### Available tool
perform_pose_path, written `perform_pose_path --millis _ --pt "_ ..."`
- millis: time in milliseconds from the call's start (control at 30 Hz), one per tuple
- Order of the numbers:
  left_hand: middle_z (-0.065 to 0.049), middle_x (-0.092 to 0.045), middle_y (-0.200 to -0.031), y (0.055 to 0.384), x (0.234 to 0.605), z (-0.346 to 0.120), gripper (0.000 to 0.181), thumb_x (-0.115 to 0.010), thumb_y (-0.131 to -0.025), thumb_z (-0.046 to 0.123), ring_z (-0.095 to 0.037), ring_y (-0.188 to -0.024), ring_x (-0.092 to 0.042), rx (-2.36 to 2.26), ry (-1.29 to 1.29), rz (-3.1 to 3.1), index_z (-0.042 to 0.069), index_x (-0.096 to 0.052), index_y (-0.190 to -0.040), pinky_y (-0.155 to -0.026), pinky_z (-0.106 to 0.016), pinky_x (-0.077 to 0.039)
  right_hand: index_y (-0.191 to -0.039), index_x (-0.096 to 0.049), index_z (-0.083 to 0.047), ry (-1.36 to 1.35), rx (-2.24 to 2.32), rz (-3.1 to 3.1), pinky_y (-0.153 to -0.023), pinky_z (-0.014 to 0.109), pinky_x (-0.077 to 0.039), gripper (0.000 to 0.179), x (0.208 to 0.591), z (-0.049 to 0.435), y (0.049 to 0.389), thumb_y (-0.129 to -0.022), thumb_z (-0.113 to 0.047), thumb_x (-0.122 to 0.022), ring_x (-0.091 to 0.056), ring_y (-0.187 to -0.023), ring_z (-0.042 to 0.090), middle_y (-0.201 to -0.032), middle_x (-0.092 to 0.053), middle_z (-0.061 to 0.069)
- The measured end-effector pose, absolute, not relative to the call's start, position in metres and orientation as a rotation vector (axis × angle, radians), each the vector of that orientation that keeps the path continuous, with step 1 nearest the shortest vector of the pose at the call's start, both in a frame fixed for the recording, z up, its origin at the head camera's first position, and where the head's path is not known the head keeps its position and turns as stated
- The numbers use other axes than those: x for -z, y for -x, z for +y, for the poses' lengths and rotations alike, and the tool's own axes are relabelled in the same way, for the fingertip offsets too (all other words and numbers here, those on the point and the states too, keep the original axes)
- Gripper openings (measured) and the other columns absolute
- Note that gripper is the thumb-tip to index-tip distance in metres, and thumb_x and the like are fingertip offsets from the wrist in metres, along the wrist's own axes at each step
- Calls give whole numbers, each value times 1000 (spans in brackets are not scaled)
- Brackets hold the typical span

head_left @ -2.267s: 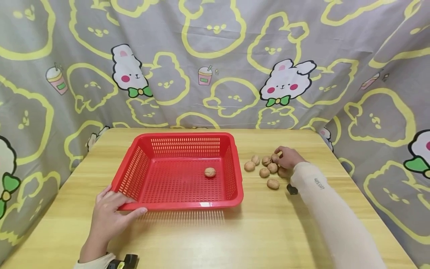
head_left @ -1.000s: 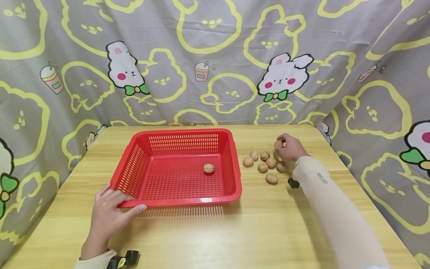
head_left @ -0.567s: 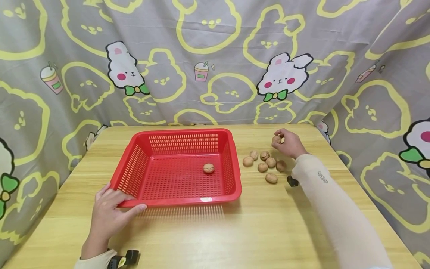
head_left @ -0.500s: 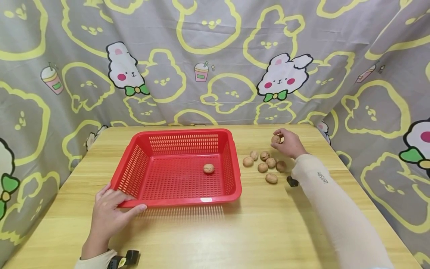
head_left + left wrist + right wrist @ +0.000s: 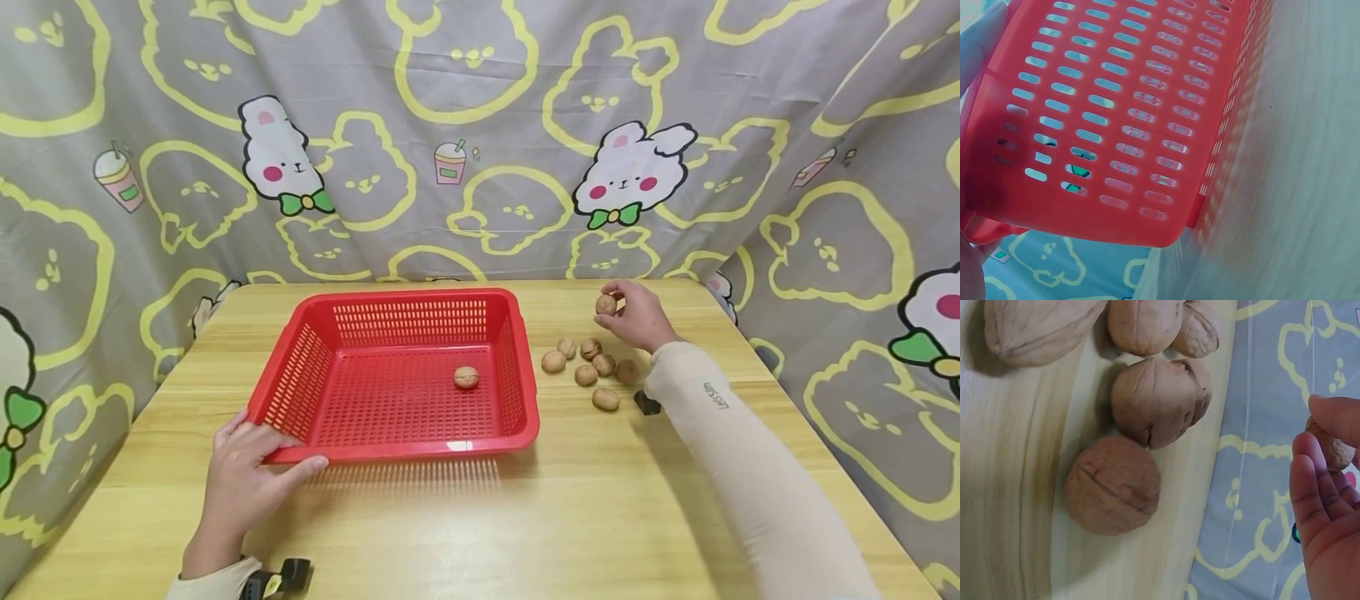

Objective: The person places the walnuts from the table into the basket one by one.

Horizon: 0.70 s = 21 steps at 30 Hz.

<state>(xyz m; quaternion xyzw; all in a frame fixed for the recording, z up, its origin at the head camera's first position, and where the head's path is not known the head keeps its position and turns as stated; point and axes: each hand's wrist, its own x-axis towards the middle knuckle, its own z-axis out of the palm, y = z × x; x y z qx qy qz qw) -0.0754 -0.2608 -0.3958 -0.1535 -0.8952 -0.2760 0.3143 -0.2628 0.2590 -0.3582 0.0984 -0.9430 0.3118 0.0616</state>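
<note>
My left hand [image 5: 243, 479] grips the near left corner of a red plastic basket [image 5: 375, 452], thumb along the front rim and fingers over the side. Part of that hand shows at the left edge of the left wrist view, by the slotted basket wall [image 5: 1097, 125]. Between thumb and fingers, my right hand [image 5: 641, 318] pinches a walnut [image 5: 606, 305] above the table's back right area. The right wrist view shows this hand [image 5: 1329, 506] partly covering the held walnut [image 5: 1333, 450]. A single walnut [image 5: 466, 377] lies inside the basket.
Several loose walnuts [image 5: 587, 375] lie on the wooden table [image 5: 600, 517] between the basket and my right forearm [image 5: 742, 467]. One walnut [image 5: 1113, 486] sits nearest in the right wrist view. A patterned curtain [image 5: 510, 83] hangs right behind the table.
My right hand has picked a walnut from the back of the group, moved it away toward the table's far edge and then slightly left. My left hand keeps its grip on the basket.
</note>
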Motion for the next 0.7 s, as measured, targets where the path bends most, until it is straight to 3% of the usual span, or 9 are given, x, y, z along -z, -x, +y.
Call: perform_pose_path --millis 700 --pt "-1 -66 -68 75 394 -261 36 -91 -54 40 -26 -74 -56 733 409 -2353 16 -67 -68 -100 -50 -29 -121 -56 1 -381 -963 -2774 -78 46 -50 44 341 235 261 -85 -14 -75 -63 -86 31 -114 -58 19"
